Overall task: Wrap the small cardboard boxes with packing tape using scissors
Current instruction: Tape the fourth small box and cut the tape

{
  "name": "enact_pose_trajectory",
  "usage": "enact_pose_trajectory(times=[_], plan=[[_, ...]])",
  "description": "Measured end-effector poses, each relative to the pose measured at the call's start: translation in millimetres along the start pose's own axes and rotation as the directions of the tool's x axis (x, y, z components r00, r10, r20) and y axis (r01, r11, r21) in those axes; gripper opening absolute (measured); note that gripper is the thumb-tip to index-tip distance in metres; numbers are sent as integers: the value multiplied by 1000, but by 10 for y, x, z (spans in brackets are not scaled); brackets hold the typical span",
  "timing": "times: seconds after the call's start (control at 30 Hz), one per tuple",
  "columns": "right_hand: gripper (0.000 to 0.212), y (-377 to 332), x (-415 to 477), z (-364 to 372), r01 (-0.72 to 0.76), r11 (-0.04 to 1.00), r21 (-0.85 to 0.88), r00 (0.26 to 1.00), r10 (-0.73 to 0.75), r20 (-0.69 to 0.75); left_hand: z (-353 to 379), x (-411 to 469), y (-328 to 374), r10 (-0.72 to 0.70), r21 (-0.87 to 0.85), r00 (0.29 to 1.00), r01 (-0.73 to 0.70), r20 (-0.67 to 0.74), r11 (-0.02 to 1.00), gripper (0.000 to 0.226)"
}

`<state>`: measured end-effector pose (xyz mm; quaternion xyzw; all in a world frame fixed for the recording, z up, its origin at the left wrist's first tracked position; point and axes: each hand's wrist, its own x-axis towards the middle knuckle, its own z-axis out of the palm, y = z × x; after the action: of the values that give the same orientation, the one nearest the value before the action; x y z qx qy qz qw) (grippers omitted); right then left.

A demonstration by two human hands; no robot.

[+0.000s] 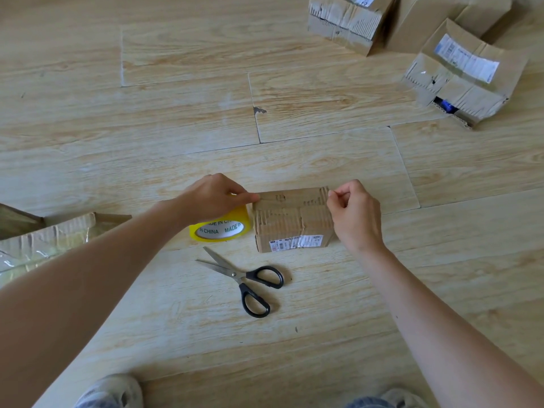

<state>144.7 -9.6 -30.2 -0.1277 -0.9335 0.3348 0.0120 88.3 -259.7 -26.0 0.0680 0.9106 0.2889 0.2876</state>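
Head view: cardboard box [293, 222] on plank floor [176, 113].

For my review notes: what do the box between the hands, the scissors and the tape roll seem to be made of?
The box: matte brown corrugated cardboard; its torn skin shows ribbed fluting. The scissors: bright metal blades, glossy black handles, probably plastic. The tape roll: yellowish see-through film, likely plastic, round a white printed core, perhaps card.
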Motion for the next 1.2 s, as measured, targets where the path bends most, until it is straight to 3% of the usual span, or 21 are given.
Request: enact_pose_trajectory(times=[0.1, 0.2, 0.3, 0.37, 0.4, 0.47, 0.53, 0.67, 0.77, 0.9, 1.07, 1.2], plan=[[15, 8, -24, 7, 62, 991, -118, 998, -65, -24, 30, -20, -18, 0, -99, 1000, 3, 28, 995, 21], [25, 1, -62, 24, 14, 983, -185, 998, -26, -64, 57, -7, -19, -1, -148, 998, 11, 64, 989, 21], [60, -37, -77, -41, -86, 991, -104, 992, 75, -100, 70, -1, -5, -25, -152, 995, 39, 92, 988, 21], [64, -90, -134, -47, 114, 964, -241, 990, -131, -53, 91, -5, 6, -26, -150, 997, 38, 78, 988, 21], [61, -136, -189, -19, 271, 914, -303, 962, -268, 52, 103, -9, 15, -25, -147, 997, 35, 69, 989, 21], [61, -220, -323, 84, 533, 786, -314, 836, -431, 340, 124, -17, 31, -27, -141, 999, 33, 46, 989, 21], [66, -211, -432, 180, 633, 715, -299, 742, -449, 497, 144, -31, 51, -15, -134, 999, 20, 43, 991, 25], [70, -116, -434, 172, 629, 714, -307, 741, -433, 513, 164, -48, 64, -32, -138, 998, 39, 47, 990, 37], [74, -18, -400, 99, 579, 740, -341, 785, -395, 477, 157, -38, 63, -47, -128, 998, 53, 47, 990, 46], [80, 70, -434, 34, 504, 770, -392, 837, -321, 443, 167, -74, 91, -75, -91, 996, 79, 48, 993, 39], [94, 42, -429, 22, 489, 779, -393, 809, -236, 539, 60, -224, 164, 10, -41, 999, -8, 41, 999, 19], [89, 66, -461, -21, 508, 751, -422, 790, -213, 574, -80, -329, 170, 58, -75, 991, -49, 124, 996, 23]])
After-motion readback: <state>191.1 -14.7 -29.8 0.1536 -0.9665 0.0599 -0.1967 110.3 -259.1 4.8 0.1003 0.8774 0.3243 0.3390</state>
